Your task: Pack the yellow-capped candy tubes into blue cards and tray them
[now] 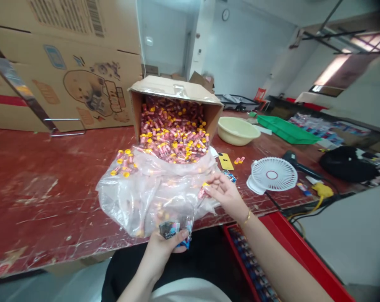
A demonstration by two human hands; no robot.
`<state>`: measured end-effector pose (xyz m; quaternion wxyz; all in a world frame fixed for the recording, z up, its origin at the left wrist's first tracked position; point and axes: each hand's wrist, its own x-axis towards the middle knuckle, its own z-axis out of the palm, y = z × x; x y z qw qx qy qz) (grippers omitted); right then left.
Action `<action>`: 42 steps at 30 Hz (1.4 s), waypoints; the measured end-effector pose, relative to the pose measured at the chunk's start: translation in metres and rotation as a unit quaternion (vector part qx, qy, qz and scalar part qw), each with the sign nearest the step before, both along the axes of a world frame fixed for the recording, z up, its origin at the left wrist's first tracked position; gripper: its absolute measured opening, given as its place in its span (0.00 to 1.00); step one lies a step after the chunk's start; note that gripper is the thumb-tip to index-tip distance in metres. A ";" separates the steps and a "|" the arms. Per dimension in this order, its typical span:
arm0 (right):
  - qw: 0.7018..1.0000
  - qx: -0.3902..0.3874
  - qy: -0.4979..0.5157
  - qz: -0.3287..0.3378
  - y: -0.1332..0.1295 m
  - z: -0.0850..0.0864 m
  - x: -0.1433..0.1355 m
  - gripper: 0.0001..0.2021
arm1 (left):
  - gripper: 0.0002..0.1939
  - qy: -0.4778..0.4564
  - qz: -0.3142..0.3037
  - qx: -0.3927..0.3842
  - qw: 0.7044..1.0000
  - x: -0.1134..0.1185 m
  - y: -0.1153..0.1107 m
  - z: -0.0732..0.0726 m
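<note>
My left hand (166, 243) is closed around a small clear plastic package (177, 230) with dark and blue print, low over the table's front edge. Pinched in the fingers of my right hand (226, 195) is a small pink tube with a yellow cap (203, 191), a little up and to the right of the package. Behind both hands a cardboard box (177, 89) lies on its side, full of many such tubes (174, 130). Its clear plastic liner (133, 209) spills out over the table, with several loose tubes (125, 161) on its left part.
To the right are a cream basin (238, 131), a yellow phone (225, 161), a white fan (273, 174), a green tray (287, 129) and a black bag (347, 163). Large cartons (82, 75) stand at the back left. A red crate (290, 247) with packages is below my right arm.
</note>
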<state>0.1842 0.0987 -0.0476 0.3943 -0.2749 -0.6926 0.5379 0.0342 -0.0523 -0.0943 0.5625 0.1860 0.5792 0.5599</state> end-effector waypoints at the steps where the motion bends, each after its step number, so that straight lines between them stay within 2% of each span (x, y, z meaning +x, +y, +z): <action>1: 1.000 0.008 -0.004 -0.004 -0.009 0.001 0.009 0.13 | 0.18 0.010 -0.007 0.003 1.000 0.004 0.001 0.001; 5: 0.989 0.134 -0.067 0.012 -0.025 0.014 0.021 0.08 | 0.15 0.054 -0.024 0.014 0.998 0.014 0.002 0.006; 7: 0.983 0.153 -0.085 0.047 -0.026 0.020 0.020 0.08 | 0.15 0.066 -0.033 0.015 0.997 0.016 0.002 0.009; 8: 0.985 0.135 -0.084 0.067 -0.026 0.020 0.019 0.08 | 0.15 0.069 -0.034 0.015 0.997 0.017 0.003 0.010; 10: 0.992 0.052 -0.067 0.091 -0.025 0.014 0.016 0.11 | 0.16 0.068 -0.034 0.011 0.997 0.019 0.003 0.013; 12: 0.994 -0.051 -0.046 0.090 -0.025 0.001 0.013 0.15 | 0.17 0.058 -0.047 0.005 0.997 0.021 0.002 0.014; 14: 0.990 -0.123 -0.025 0.060 -0.026 -0.017 0.010 0.18 | 0.18 0.035 -0.061 -0.006 0.998 0.024 0.001 0.013; 17: 0.986 -0.168 0.007 0.024 -0.031 -0.039 0.007 0.20 | 0.21 -0.006 -0.063 -0.025 0.998 0.029 0.001 0.009; 20: 0.979 -0.197 0.033 0.032 -0.043 -0.046 0.005 0.21 | 0.19 -0.042 -0.067 -0.030 0.996 0.032 0.005 0.005; 23: 0.981 -0.170 0.018 0.086 -0.060 -0.043 0.008 0.23 | 0.16 -0.097 -0.063 -0.008 0.993 0.034 0.012 0.007; 25: 0.988 -0.105 -0.017 0.112 -0.072 -0.040 0.012 0.31 | 0.14 -0.134 -0.050 -0.001 0.990 0.035 0.017 0.011; 27: 0.996 -0.019 -0.057 0.069 -0.081 -0.040 0.015 0.38 | 0.13 -0.157 -0.043 -0.001 0.987 0.037 0.021 0.015; 29: 0.996 0.039 -0.081 -0.006 -0.087 -0.044 0.017 0.35 | 0.14 -0.163 -0.050 0.001 0.985 0.039 0.021 0.019; 31: 0.994 0.059 -0.076 -0.049 -0.089 -0.047 0.017 0.32 | 0.17 -0.144 -0.064 0.004 0.987 0.042 0.020 0.021; 35: 0.999 0.015 -0.037 -0.031 -0.092 -0.049 0.015 0.32 | 0.17 -0.097 -0.078 0.004 0.992 0.046 0.015 0.021; 39: 0.996 -0.085 -0.004 -0.025 -0.097 -0.052 0.012 0.29 | 0.16 -0.102 -0.082 0.006 0.991 0.050 0.015 0.024; 42: 0.994 -0.101 -0.005 -0.036 -0.099 -0.054 0.011 0.30 | 0.18 -0.108 -0.077 0.001 0.991 0.053 0.017 0.026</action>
